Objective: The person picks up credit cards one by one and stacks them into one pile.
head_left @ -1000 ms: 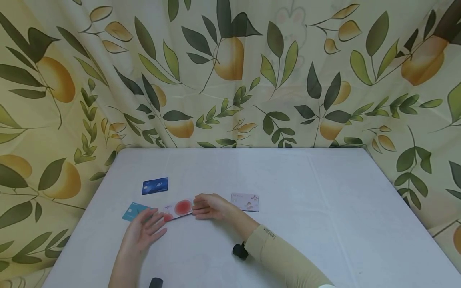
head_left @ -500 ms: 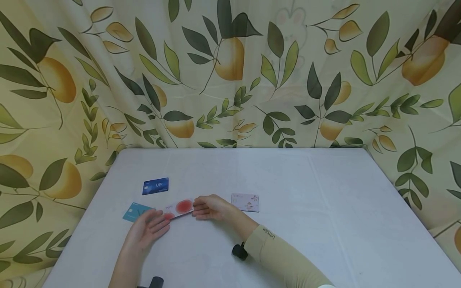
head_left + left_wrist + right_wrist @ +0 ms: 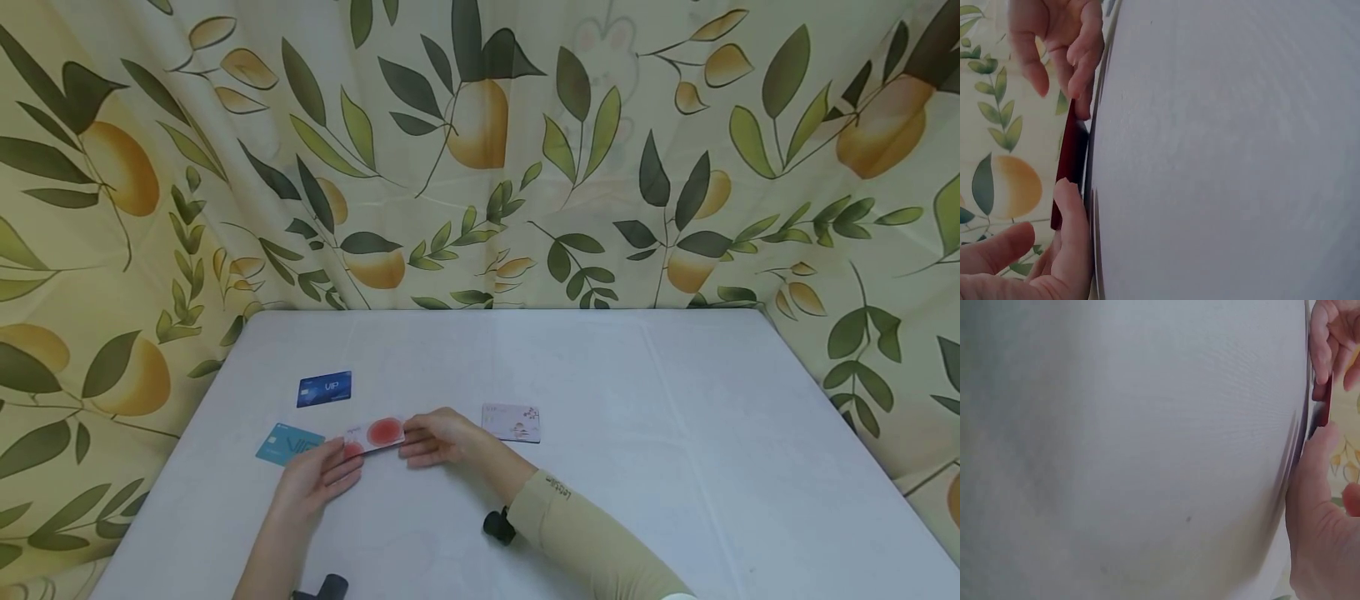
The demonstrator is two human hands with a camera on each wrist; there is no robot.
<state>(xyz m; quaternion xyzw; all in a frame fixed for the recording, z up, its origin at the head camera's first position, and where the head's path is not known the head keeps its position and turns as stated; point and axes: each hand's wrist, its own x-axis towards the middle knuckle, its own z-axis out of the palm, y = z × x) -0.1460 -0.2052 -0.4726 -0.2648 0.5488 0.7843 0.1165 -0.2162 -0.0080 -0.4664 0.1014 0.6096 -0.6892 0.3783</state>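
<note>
A pale pink card with red circles (image 3: 385,432) lies at a slant between my two hands, low over the white table. Its dark red side (image 3: 1071,150) shows in the left wrist view. My left hand (image 3: 313,477) is at the card's left end, fingers extended along it and the thumb (image 3: 1007,247) standing apart. From the other side, my right hand (image 3: 442,437) has its fingertips at the right end, fingers fairly straight and thumb away from the card. A teal card (image 3: 285,443) lies flat, partly behind the left hand.
A blue VIP card (image 3: 324,389) lies farther back on the left. Right of my right hand is a pale pink patterned card (image 3: 512,422). The white table (image 3: 637,375) meets a fruit-print curtain (image 3: 570,167) at its far edge.
My left hand has moved right, uncovering more of the teal card and closing in on the pink card's left end. The pink card has shifted slightly right; the right hand has hardly moved.
</note>
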